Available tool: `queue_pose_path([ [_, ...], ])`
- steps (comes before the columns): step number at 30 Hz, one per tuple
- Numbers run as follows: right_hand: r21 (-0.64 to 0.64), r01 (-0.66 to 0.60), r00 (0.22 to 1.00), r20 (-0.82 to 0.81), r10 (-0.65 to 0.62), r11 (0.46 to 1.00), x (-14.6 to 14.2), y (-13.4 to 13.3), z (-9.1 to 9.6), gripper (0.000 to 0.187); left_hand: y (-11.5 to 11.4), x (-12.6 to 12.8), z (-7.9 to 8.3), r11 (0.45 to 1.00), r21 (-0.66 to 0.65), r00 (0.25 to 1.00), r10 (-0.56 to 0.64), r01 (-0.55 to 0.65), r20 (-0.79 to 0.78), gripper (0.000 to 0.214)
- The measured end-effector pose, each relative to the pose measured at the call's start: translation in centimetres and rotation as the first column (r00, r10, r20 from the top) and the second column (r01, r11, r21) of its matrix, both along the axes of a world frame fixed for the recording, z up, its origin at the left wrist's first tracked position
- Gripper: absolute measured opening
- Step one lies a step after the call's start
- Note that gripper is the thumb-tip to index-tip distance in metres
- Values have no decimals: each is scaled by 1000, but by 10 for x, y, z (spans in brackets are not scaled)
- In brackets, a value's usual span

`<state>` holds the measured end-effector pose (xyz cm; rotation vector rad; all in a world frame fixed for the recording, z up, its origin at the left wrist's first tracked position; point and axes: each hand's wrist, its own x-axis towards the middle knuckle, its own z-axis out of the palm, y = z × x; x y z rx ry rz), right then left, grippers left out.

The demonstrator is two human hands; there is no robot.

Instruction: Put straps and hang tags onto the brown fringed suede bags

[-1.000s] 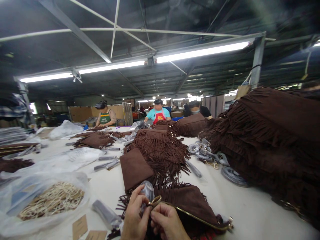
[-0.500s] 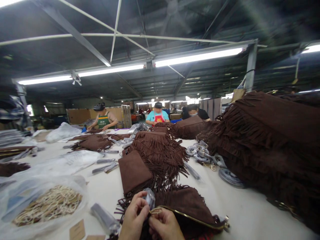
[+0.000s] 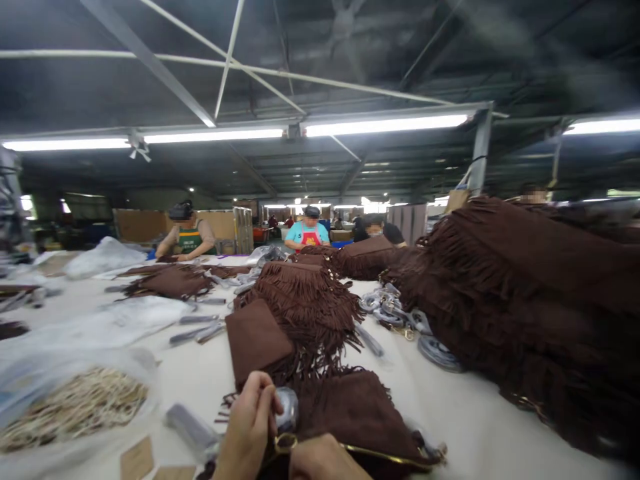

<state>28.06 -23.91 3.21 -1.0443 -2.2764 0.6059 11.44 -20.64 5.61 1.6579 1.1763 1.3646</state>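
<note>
- At far left on the white table (image 3: 475,413): clear plastic bag (image 3: 30,373) of pale cords (image 3: 75,407), blurred.
- Just right of it, by the near edge: cardboard tags (image 3: 136,459) and a grey wrapped strip (image 3: 190,430), lying flat.
- Far back on that side: co-worker in a green apron (image 3: 189,239), bent over the table.
- Lower middle: left hand (image 3: 247,427), fingers curled, thumb and fingertips pinched on a small plastic-wrapped piece (image 3: 289,408).
- Directly beneath that piece: gold ring (image 3: 285,443), between the two hands, at the end of a gold frame (image 3: 385,457).
- Bottom edge: right hand (image 3: 325,465), mostly cut off, close against the ring; grip impossible to tell.
- Under and just beyond both hands: brown fringed bag (image 3: 355,407), flat on the table, frame edge nearest the camera.
- Behind it: stack of fringed bags (image 3: 300,307), with a plain brown panel (image 3: 255,340) at its front.
- Far back, past the stack: co-worker in a red apron (image 3: 309,235).
- Right of the stack: wrapped chain straps (image 3: 395,310) in a loose cluster.
- Far right: tall heap of fringed bags (image 3: 525,300).
</note>
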Motion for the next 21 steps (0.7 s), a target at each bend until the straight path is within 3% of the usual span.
queue_pose_path([
  [2, -71, -19, 999, -49, 16, 997, -1, -8, 5, 22, -1, 5, -3, 996, -68, 998, -54, 56, 34, 28],
  [5, -39, 36, 998, -42, -37, 999, -3, -16, 8, 18, 2, 3, -10, 987, -138, 994, -68, 79, 82, 24],
  [11, -12, 6, 998, -60, -7, 1000, 2, -8, 17, 20, 6, -5, -18, 983, -174, 993, -48, 66, 105, 22],
  [16, 113, -84, 995, 61, 78, 990, 18, 5, 22, 28, 8, -4, -19, 984, -167, 993, -36, 54, 111, 20],
  [21, 134, -194, 950, 271, 152, 972, 24, -1, 34, 34, 8, -4, -20, 983, -174, 990, -39, 62, 135, 17],
])
